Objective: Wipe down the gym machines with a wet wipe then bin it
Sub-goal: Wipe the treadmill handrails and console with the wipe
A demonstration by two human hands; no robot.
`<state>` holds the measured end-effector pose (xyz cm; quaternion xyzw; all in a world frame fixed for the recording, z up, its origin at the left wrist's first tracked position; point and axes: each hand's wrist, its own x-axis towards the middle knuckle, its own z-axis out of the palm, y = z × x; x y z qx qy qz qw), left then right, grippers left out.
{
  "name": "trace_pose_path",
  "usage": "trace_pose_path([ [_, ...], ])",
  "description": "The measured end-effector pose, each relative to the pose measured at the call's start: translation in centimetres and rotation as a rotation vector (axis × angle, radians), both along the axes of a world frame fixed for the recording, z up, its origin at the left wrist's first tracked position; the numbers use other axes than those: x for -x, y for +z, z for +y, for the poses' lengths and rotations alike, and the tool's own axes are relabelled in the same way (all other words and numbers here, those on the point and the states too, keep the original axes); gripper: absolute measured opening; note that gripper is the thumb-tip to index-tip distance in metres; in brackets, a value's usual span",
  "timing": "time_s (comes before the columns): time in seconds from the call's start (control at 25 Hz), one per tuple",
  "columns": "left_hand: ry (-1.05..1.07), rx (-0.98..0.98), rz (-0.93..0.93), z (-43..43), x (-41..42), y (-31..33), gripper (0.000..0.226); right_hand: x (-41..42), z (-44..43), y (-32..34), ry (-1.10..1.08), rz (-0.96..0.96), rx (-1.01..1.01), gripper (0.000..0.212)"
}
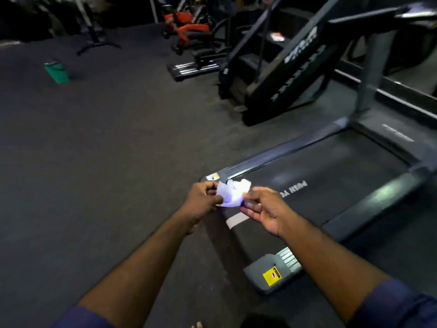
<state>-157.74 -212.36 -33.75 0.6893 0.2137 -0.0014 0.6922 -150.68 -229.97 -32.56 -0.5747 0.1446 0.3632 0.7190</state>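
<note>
Head view takes in 1 wide dark floor [106, 150] carrying 3 machines: 1 treadmill [331, 176] at the right, 1 black stair climber [283, 74] behind it, and 1 red-framed machine [189, 29] at the back, blurred and cut off by the top edge. The treadmill's console runs out of frame at the upper right, and the lettering on its belt is half covered by the right hand. 1 green container [57, 72] stands on the floor at the far left, well apart from the machines. 2 bare forearms in dark blue sleeves reach forward. The 2 hands are close together above the treadmill's rear end, left hand [203, 201] and right hand [264, 211] each pinching an edge of 1 crumpled white wet wipe [233, 191] held between them. The wipe is overexposed, so its folds are hard to make out.
</note>
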Motion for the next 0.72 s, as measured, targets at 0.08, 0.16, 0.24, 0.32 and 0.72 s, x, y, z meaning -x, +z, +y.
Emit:
trace_pose_path([
  [0.08,-0.102,-0.060,-0.040,1.8,-4.6,0.2,0.023,-2.2,1.0,0.1,-0.100,-0.079,0.000,0.027],
  [0.16,-0.220,-0.128,-0.073,2.5,-9.9,0.3,0.018,-5.0,1.6,0.0,-0.186,-0.158,-0.017,0.030],
  [0.24,-0.284,-0.169,-0.105,2.5,-15.0,-0.4,0.013,-8.3,1.5,-0.9,-0.283,-0.165,-0.048,0.029],
  [0.32,-0.366,-0.227,-0.131,2.7,-19.8,-1.0,0.012,-11.9,1.6,-1.9,-0.359,-0.066,-0.097,0.022],
  [0.72,-0.422,-0.002,-0.027,0.8,-43.7,3.0,0.011,-31.8,-1.0,0.1,-0.629,-0.145,-0.121,0.031],
])
